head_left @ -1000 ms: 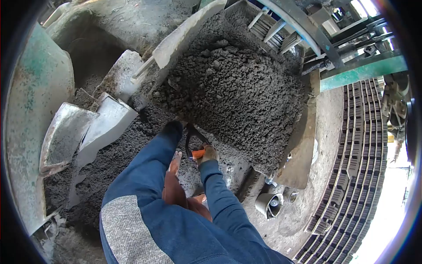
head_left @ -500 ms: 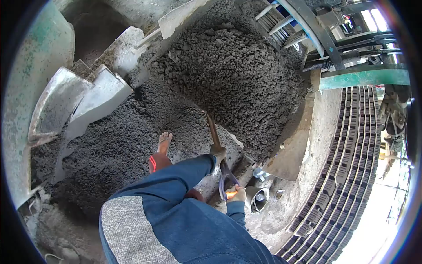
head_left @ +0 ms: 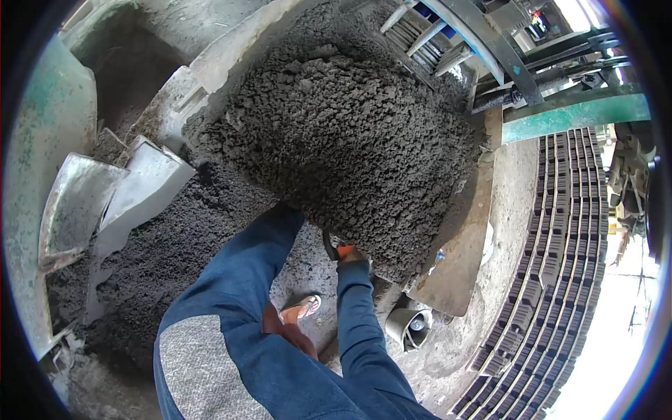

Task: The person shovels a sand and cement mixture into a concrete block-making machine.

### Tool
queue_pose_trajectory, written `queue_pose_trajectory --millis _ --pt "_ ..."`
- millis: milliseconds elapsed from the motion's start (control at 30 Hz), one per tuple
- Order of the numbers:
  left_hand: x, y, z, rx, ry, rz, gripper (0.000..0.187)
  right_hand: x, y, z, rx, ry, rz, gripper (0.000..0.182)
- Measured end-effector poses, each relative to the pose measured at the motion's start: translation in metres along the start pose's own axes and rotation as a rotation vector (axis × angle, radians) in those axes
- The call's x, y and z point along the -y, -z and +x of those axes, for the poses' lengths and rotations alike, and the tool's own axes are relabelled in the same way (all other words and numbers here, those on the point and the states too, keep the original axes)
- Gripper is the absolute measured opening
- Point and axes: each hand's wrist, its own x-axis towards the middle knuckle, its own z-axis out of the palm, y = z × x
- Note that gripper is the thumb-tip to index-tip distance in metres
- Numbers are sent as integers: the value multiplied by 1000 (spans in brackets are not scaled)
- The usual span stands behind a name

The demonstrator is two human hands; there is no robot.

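My right hand (head_left: pixel 350 256) is closed around the orange grip of a shovel, at the near edge of a large heap of dark, crumbly mix (head_left: pixel 350 133). Only the dark end of the shovel handle (head_left: pixel 329 246) shows beside the hand; its shaft and blade are hidden. My left sleeve (head_left: pixel 259 245) reaches forward to the lower left edge of the heap. The left hand at its end is out of sight there, so its fingers cannot be made out.
Bent metal sheets (head_left: pixel 136 185) stand at the left beside loose mix (head_left: pixel 168 245). A bucket-like container (head_left: pixel 407 327) sits on the floor to the right. A green machine beam (head_left: pixel 577 119) crosses the upper right, above rows of dark blocks (head_left: pixel 539 273). My sandalled foot (head_left: pixel 301 308) is below.
Both arms have reached forward toward the heap, taking the shovel along. The shovel's shaft and my left hand, visible before, are now hidden. The bare foot on the mix has gone from sight.
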Motion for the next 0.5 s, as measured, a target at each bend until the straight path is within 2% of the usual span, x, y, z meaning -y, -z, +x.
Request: queue_pose_trajectory --millis 133,267,333,400,467,500 --pt "30 -19 3 42 76 49 26 13 51 -50 30 -8 -17 10" --pt "126 -42 -15 96 171 136 26 33 132 -142 7 -40 17 13" --pt "177 -62 -49 107 240 150 26 48 176 -177 -145 -148 207 8" --pt "219 -78 -92 38 343 106 26 63 197 -219 -34 -98 213 3" --pt "235 -90 -147 -127 457 58 24 78 187 -269 -257 160 -2 5" --pt "238 -80 -162 -110 524 48 26 75 202 -277 -306 168 -8 11"
